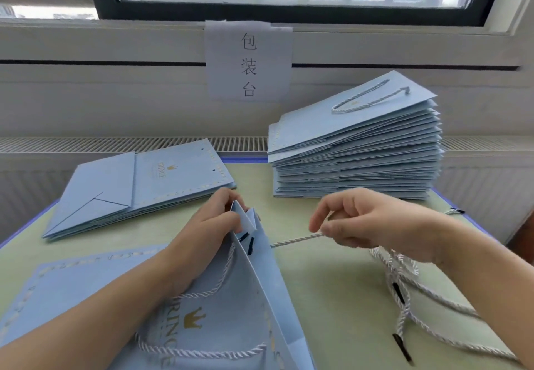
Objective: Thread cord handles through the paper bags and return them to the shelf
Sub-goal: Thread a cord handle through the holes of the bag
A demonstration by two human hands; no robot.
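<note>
From the head camera we see our left hand (pixel 215 219) gripping the top edge of a light blue paper bag (pixel 231 297) that lies on the green table (pixel 326 283) close to us, its mouth held open. Our right hand (pixel 364 219) pinches a white twisted cord (pixel 294 239) that runs from the bag's side. More loose cords (pixel 404 288) lie under our right wrist. A flat pile of bags without handles (pixel 138 187) sits at the left; a tall stack of bags (pixel 358 150) stands at the back right, a cord handle on its top bag
</note>
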